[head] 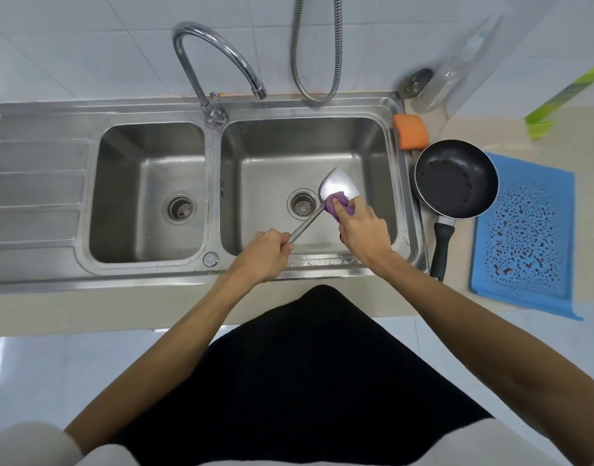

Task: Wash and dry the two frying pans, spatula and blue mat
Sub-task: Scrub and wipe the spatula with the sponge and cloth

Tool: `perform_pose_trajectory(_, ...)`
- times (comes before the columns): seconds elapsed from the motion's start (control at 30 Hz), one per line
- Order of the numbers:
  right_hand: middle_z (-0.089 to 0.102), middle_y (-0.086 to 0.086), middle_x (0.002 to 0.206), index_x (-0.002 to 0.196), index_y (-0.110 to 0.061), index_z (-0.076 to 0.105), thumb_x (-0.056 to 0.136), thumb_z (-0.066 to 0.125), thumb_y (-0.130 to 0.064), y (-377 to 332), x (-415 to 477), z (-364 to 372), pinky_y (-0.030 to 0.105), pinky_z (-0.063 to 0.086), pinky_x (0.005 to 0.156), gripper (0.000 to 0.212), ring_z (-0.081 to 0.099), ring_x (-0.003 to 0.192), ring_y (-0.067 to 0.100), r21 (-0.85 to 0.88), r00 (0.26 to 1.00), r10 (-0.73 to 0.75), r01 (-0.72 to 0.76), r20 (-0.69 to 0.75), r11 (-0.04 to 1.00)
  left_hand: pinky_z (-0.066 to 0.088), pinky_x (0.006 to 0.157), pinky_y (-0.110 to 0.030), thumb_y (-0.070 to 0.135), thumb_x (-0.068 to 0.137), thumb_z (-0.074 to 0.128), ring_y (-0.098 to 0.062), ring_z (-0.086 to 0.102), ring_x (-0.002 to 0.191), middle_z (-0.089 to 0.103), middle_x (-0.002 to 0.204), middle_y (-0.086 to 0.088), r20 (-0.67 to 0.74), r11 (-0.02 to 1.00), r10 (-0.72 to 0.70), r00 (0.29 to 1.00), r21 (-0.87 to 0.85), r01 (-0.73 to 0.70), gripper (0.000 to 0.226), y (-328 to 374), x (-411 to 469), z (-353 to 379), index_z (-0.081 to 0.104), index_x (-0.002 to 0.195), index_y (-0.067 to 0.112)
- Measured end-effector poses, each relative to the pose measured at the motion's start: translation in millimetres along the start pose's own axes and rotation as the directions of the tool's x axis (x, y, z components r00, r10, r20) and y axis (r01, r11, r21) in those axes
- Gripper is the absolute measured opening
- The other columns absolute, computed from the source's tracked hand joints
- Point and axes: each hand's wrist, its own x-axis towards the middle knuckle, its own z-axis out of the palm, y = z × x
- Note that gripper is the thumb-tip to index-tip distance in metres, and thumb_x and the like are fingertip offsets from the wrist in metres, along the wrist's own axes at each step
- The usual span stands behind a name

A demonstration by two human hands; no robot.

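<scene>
Holding one spatula (339, 186) over the right of two sink basins (255, 153), the left hand (265, 253) has its fingers curled tight round the handle, while the right hand (362, 230) pinches one purple cloth (336, 200) against the blade. Each basin has one drain strainer (301, 204). One frying pan (457, 178), spotted with droplets, sits on the counter just beside one wet blue mat (524, 230), one orange sponge (410, 136) behind it
</scene>
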Motion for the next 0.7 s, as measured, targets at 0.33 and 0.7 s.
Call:
perform_pose_trajectory(0.33,0.046,0.020,0.122,0.151,-0.013,0.037,0.099,0.058,-0.025,8.8,7.6,-8.5,0.046,0.056,0.068,0.057,0.061,0.090,0.038,0.149,0.955,0.284,-0.270,-0.083,0.951,0.048,0.066,-0.038,0.023,0.105,0.044,-0.021,0.052,0.071,0.060,0.076,-0.012,-0.019,0.999,0.011,1.000,-0.033,-0.012,0.029,0.2,1.8,-6.1,0.063,0.094,0.005)
perform_pose_trajectory(0.7,0.049,0.019,0.121,0.150,-0.016,0.044,0.101,0.053,-0.029,-4.9,3.8,-14.5,0.045,0.055,0.065,0.051,0.062,0.091,0.036,0.160,0.987,0.114,-0.095,-0.116,0.983,0.046,0.057,-0.037,0.025,0.105,0.044,-0.020,0.051,0.066,0.060,0.077,-0.012,-0.058,0.997,0.012,0.998,-0.071,-0.016,0.028,7.4,3.5,-10.7,0.065,0.100,0.006)
